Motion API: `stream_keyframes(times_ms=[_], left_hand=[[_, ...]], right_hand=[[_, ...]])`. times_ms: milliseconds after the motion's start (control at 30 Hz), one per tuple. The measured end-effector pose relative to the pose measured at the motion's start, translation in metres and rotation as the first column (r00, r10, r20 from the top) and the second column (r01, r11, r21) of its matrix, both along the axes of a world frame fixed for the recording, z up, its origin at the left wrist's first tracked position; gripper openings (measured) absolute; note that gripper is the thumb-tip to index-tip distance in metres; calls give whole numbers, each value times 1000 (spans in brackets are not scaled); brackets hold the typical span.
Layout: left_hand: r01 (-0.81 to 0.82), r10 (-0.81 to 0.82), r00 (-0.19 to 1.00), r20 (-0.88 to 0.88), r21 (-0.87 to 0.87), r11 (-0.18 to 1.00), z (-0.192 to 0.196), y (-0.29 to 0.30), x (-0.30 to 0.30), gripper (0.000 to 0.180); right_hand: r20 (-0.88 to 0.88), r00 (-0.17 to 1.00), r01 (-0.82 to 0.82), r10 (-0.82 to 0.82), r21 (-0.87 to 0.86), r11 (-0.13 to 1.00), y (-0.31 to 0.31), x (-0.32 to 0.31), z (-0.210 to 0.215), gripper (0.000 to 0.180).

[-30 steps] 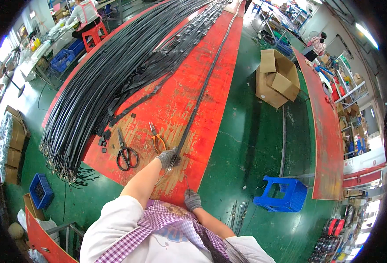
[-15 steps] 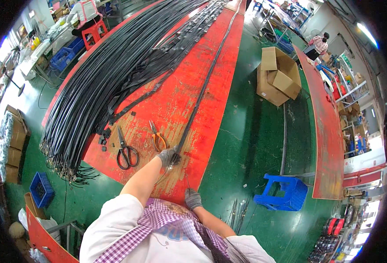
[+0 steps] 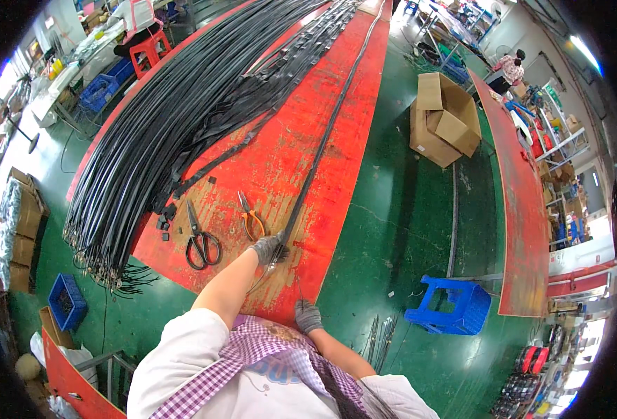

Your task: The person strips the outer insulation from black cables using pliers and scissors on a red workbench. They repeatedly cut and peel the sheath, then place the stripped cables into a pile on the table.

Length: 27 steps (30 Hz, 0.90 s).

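My left hand (image 3: 268, 248), in a grey glove, is closed on the near end of a long black sleeve (image 3: 317, 164) that runs up the red table (image 3: 322, 237). Thin wires stick out below that grip. My right hand (image 3: 308, 316), gloved too, is at the table's near edge with its fingers curled around a thin wire (image 3: 299, 288). Left of my left hand lie orange-handled pliers (image 3: 252, 220) and, beyond them, black-handled scissors (image 3: 201, 241). Neither tool is touched.
A thick bundle of black cables (image 3: 155, 140) covers the table's left side, beside flat black sleeves (image 3: 252, 105). On the green floor to the right stand a cardboard box (image 3: 434, 133) and a blue stool (image 3: 452, 307). A blue crate (image 3: 67, 302) sits at left. Two people are farther off.
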<state>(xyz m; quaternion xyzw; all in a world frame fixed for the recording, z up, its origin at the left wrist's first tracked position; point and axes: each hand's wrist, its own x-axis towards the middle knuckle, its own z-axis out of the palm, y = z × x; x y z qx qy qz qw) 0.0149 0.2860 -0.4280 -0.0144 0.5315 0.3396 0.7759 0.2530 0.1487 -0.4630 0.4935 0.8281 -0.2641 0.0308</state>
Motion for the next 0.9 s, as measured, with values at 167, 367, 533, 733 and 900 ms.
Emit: stream_keyframes(times_ms=[167,367,533,733,900], left_hand=[[2,-2,1000,15,34,999,7,-1,-1,44],[47,-46,998,-33,39,998,13,-3,1,57],[-3,4,1000,-11,36,999,10,-3,0,51],[-36,36,999,17,22,999,12,-3,0,45],[-42,42,999,2,23,999,12,-3,1,43]], right_hand=[[111,968,-246,226,211,946,-3,6,-10,28],[66,984,-170,163,130,977,-2,6,-15,30],[-79,996,56,-46,120,991,-5,4,-26,32],[-189,980,102,-68,176,979,-8,6,-32,33],[-159,979,138,-126,66,988,-4,3,-18,34]])
